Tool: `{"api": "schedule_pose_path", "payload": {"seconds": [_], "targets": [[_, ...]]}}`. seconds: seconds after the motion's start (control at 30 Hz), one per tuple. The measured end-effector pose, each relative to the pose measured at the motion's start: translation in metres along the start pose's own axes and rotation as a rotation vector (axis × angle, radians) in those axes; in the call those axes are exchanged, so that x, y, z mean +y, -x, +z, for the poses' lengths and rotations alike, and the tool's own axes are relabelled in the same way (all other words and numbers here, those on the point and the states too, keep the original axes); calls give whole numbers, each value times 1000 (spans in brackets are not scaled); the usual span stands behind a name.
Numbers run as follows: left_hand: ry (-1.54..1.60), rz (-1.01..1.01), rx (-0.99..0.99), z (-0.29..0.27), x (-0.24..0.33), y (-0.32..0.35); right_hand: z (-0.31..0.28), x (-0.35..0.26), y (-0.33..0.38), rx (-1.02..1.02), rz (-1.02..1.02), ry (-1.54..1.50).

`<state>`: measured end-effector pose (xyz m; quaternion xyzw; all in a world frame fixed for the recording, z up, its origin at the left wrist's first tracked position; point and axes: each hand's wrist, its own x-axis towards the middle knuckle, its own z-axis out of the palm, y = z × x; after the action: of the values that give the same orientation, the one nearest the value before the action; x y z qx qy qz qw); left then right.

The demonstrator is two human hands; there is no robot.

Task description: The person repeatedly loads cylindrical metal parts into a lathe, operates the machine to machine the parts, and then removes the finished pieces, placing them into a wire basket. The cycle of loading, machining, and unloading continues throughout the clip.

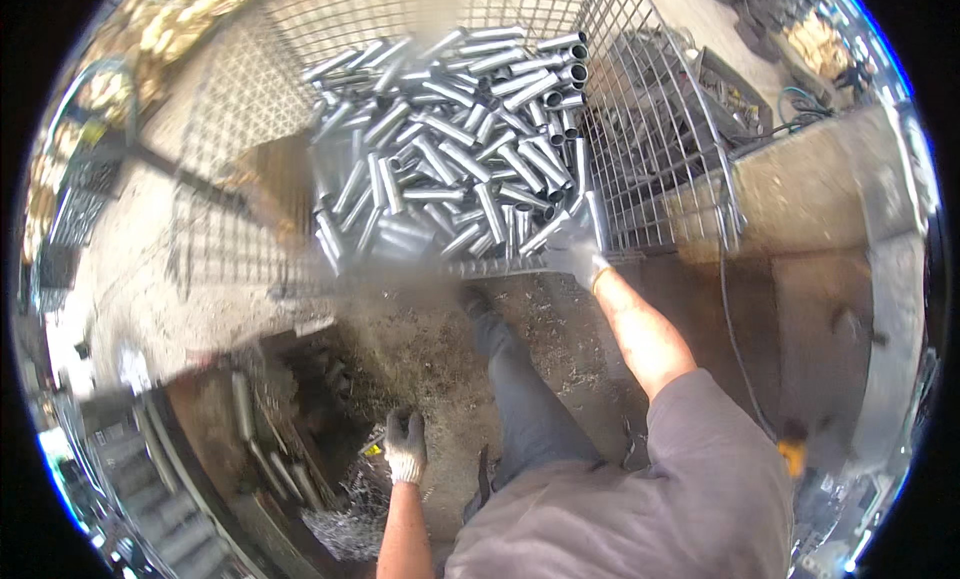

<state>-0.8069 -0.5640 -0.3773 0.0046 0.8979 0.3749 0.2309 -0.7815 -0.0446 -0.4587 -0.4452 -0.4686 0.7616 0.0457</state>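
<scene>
Right hand [578,256], gloved, at wire cage [650,149] front edge beside steel tubes [450,149], fingers blurred, grip unclear; left hand [405,447] loosely curled, empty.

— Where does the view look from?

— There is a single view, from the person's head, facing steeply down past the grey-sleeved torso and one grey trouser leg to the gritty, littered floor [420,349].

— How near is it?

— It sits at standing height. The wire-mesh cage full of short shiny metal tubes [450,149] lies ahead at arm's reach, in the upper middle.

— And the edges?

— The fisheye bends the straight lines toward the rim. The forearms enter from below: the gloved left hand [405,446] hangs low and close, while the right hand [578,251] stretches out to the cage's front edge.
</scene>
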Motion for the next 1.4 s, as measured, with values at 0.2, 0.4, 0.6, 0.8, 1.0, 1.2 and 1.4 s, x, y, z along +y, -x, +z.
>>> {"api": "schedule_pose_path", "payload": {"seconds": [0.2, 0.4, 0.6, 0.8, 1.0, 1.2, 1.4], "targets": [[-608, 460, -60, 59, 152, -229, -55, -24, -208, 275, 218, -369], [-766, 538, -392, 107, 147, -318, -73, 18, -308, 399, 268, -668], [-822, 483, -425, 118, 140, -324, -26, 56, -335, 511, 183, -643], [-896, 473, -449, 121, 145, -329, -59, 109, -379, 325, -202, -491], [-928, 338, -598, 113, 145, -331, -20, 16, -347, 572, 129, -832], [-663, 283, -373, 104, 141, -312, 51, -132, -145, 197, -282, 491], [60, 129, -255, 12, 165, -183, 153, -171, 91, -605, -1019, 1125]]}}
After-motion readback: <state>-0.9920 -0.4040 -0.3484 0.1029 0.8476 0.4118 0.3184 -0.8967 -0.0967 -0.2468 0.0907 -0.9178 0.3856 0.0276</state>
